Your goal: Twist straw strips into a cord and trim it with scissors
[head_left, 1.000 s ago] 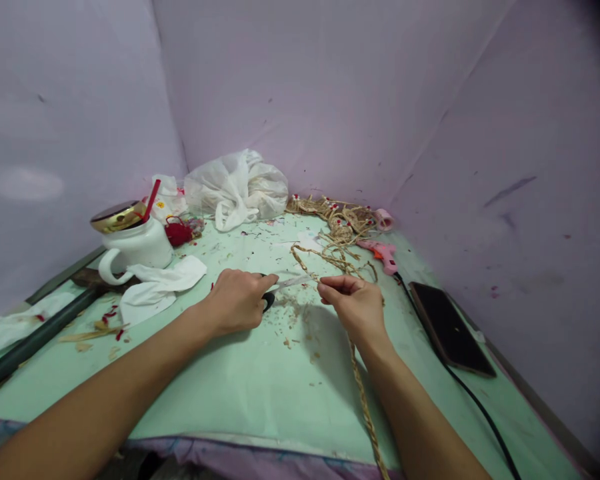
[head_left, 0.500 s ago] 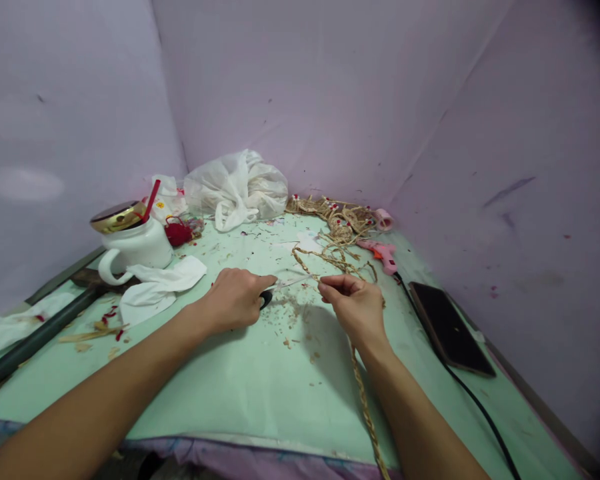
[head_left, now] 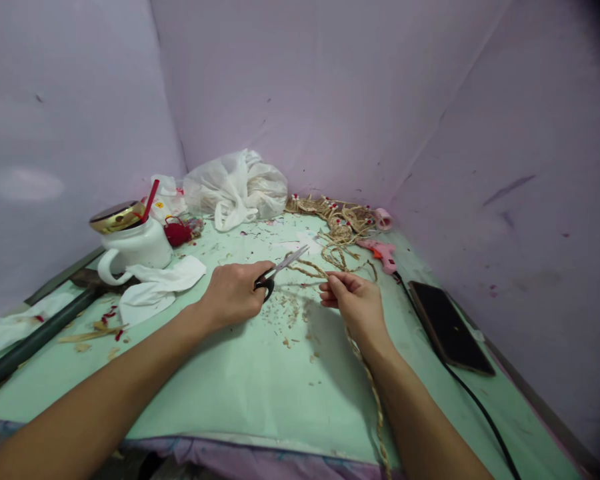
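My left hand (head_left: 237, 291) is closed round the handles of a pair of scissors (head_left: 283, 264), whose blades point up and to the right, slightly parted at the tips. Between the thumb and fingers of my right hand (head_left: 355, 300) is a braided straw cord (head_left: 371, 383). The cord runs down past my right wrist and over the table's front edge. Beyond my right hand, loops of the same kind of cord (head_left: 341, 257) lie loose. Small straw clippings (head_left: 287, 320) are scattered on the table between and below my hands.
A white mug (head_left: 137, 245) with a gold lid stands at left, near a hammer (head_left: 45, 337) and white cloth (head_left: 163, 290). At the back are a plastic bag (head_left: 237, 187) and woven straw pieces (head_left: 350, 223). A pink glue gun (head_left: 383, 255) and phone (head_left: 450, 327) lie right.
The scissor blades have swung up and away from the cord, and now sit apart from my right hand. My right hand still pinches the cord and has barely shifted.
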`<state>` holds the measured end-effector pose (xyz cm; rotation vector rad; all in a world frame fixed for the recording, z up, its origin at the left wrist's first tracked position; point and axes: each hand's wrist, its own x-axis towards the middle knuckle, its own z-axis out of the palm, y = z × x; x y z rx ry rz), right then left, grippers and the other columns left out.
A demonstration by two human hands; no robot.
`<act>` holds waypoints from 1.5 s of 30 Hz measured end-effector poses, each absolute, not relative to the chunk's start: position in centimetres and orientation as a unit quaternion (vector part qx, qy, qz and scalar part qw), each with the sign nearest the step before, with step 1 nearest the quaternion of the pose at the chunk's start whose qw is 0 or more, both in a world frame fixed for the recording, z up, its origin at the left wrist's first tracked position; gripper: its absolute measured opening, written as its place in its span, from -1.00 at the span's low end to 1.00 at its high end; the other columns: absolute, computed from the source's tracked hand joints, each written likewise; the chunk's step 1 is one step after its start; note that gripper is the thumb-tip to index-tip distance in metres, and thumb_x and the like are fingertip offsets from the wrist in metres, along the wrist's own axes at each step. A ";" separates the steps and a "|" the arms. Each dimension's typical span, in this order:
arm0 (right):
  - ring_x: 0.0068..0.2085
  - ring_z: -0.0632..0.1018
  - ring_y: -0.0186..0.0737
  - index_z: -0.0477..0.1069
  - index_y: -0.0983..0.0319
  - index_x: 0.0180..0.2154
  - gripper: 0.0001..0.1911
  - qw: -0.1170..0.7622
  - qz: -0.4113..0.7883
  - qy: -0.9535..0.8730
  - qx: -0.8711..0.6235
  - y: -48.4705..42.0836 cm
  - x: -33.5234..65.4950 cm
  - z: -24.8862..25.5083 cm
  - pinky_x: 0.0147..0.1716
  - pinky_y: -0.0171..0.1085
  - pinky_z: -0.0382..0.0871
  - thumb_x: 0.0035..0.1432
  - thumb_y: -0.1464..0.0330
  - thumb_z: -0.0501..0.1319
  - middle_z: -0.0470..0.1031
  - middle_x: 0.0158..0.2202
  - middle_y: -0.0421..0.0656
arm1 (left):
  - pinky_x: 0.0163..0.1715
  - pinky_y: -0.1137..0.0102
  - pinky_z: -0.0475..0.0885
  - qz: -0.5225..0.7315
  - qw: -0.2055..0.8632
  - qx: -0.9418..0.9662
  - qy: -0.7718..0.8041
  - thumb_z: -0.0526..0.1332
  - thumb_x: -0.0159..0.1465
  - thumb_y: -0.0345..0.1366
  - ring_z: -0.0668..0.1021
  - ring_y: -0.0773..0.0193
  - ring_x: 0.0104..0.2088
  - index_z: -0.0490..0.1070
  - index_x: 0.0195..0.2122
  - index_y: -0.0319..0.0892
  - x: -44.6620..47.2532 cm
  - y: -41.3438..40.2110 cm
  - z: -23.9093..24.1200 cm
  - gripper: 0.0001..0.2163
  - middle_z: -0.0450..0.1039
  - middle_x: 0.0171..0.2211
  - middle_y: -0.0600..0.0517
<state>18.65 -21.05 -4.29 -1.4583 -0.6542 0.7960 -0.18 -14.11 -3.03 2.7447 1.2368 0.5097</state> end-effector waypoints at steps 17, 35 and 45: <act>-0.71 0.26 -0.52 0.42 0.33 -0.42 -0.77 0.608 0.538 -0.260 -0.523 -21.6 18.7 -3.4 -0.77 -0.50 0.15 -0.24 0.40 0.30 0.36 -0.67 -0.27 | -0.45 0.35 0.27 0.096 -0.058 0.929 0.352 0.01 0.07 -0.32 0.48 0.16 -0.31 0.13 0.07 -0.08 0.5 -14.7 -4.2 -0.52 0.43 -0.25 0.00; -0.71 0.29 -0.50 0.44 0.31 -0.38 -0.72 0.649 0.428 -0.328 -0.537 -21.4 18.4 -4.3 -0.71 -0.43 0.22 -0.22 0.31 0.31 0.43 -0.63 -0.24 | -0.48 0.38 0.24 0.071 -0.051 0.922 0.377 -0.02 0.10 -0.38 0.50 0.17 -0.34 0.15 0.06 -0.06 0.2 -14.5 -3.9 -0.55 0.46 -0.27 -0.02; -0.70 0.30 -0.50 0.44 0.30 -0.37 -0.72 0.652 0.434 -0.331 -0.527 -21.3 18.5 -4.3 -0.70 -0.43 0.23 -0.21 0.30 0.31 0.43 -0.62 -0.24 | -0.41 0.41 0.27 0.092 0.012 0.925 0.369 0.00 0.09 -0.42 0.49 0.22 -0.35 0.22 0.00 -0.06 0.2 -14.6 -3.6 -0.59 0.47 -0.36 0.00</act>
